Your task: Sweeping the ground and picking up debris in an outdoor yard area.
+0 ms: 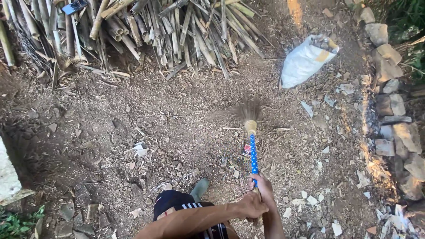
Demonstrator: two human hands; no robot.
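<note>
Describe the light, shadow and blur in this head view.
Head view: the broom's bristles are smeared by motion blur, while its blue dotted handle stays fairly sharp; most of the ground lies in soft shade, with sunlit patches on the stones at right; the white sack looks bright.

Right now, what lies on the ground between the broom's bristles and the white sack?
In the head view, only dirt strewn with wood chips lies between the broom's bristles and the white sack; nothing larger.

My arms are bare to the elbow and beyond, with no sleeves, gloves, rings or watch in view on either hand. I wear dark shorts [177,204] with thin white and reddish stripes. On my foot is a dull green boot [200,189].
</note>
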